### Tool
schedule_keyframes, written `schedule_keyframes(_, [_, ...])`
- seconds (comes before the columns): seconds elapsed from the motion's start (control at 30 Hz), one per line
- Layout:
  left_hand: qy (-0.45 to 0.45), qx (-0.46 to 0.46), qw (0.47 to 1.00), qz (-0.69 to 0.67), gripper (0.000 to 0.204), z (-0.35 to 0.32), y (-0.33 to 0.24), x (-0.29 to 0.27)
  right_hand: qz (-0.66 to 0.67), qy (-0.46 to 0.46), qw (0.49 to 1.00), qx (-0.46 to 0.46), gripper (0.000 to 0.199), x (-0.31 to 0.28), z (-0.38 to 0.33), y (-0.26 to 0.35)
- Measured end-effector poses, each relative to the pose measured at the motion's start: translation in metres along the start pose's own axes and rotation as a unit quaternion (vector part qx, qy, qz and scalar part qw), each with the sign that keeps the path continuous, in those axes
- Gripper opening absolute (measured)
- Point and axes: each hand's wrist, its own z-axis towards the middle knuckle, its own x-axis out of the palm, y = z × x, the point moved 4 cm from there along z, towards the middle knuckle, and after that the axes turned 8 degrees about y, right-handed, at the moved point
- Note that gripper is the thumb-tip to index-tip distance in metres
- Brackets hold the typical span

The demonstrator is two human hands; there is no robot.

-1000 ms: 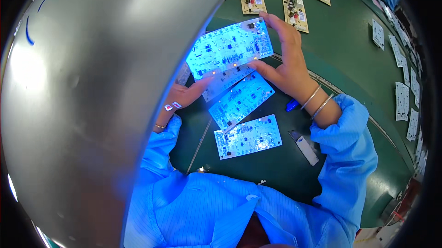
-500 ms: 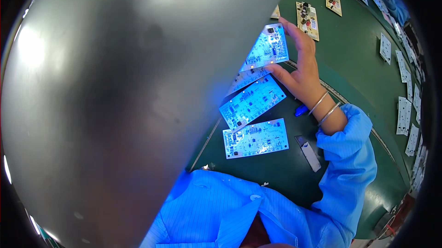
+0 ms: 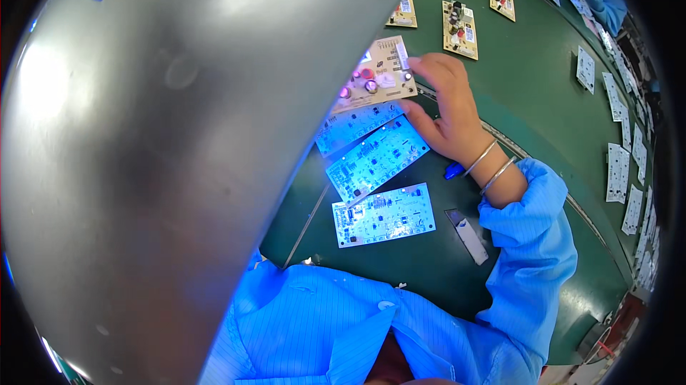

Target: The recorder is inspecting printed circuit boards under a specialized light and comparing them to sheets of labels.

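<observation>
My right hand (image 3: 446, 110) is at the right edge of a tan circuit board (image 3: 389, 83), its component side up with a red part, round capacitors and a white connector. The index finger meets the upper right edge and the thumb the lower right corner. The board's left part is hidden behind a large grey metal shade (image 3: 179, 171), and my left hand is not in view. Just below lie a partly covered blue-lit board (image 3: 357, 128), a tilted blue-lit board (image 3: 379, 158) and a lower blue-lit board (image 3: 384, 215), which the tilted one touches.
Several tan boards with components (image 3: 459, 30) stand on the green table (image 3: 529, 78) at the back. White boards (image 3: 617, 173) line the right side. A flat metal-and-white strip (image 3: 468, 237) and a blue object (image 3: 454, 170) lie near my wrist. Another person's sleeve (image 3: 607, 10) shows at far right.
The board at my right hand has turned over, from its blue-lit white face to its tan component side. The whole view has shifted slightly, with the table's things now further left.
</observation>
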Motion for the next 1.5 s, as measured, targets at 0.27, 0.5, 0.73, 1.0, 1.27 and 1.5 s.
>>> schedule_keyframes(0.27, [0.085,-0.031,0.979,-0.181,0.059,0.006,0.009,-0.021,0.021,0.021,0.997,-0.069,0.044,-0.002,0.003,0.011])
schedule_keyframes(0.5, [0.142,-0.025,0.93,-0.338,0.049,0.004,0.002,-0.024,0.021,0.048,0.992,-0.116,0.039,0.0,0.009,0.029])
schedule_keyframes(0.73, [0.056,-0.047,0.929,-0.364,0.049,0.005,0.006,-0.025,-0.019,0.102,0.986,-0.131,0.032,0.002,0.003,0.021])
schedule_keyframes(1.0, [0.11,-0.009,0.96,-0.259,0.049,0.009,0.006,-0.014,0.021,0.07,0.995,-0.067,0.048,0.001,0.001,0.016])
schedule_keyframes(1.27, [0.137,0.02,0.979,-0.152,0.047,0.009,0.004,-0.003,0.021,0.045,0.996,0.08,0.068,0.008,-0.002,0.0])
schedule_keyframes(1.5, [0.189,0.052,0.973,-0.123,0.049,0.013,0.01,-0.009,-0.081,0.06,0.991,0.088,0.068,0.009,-0.007,-0.005])
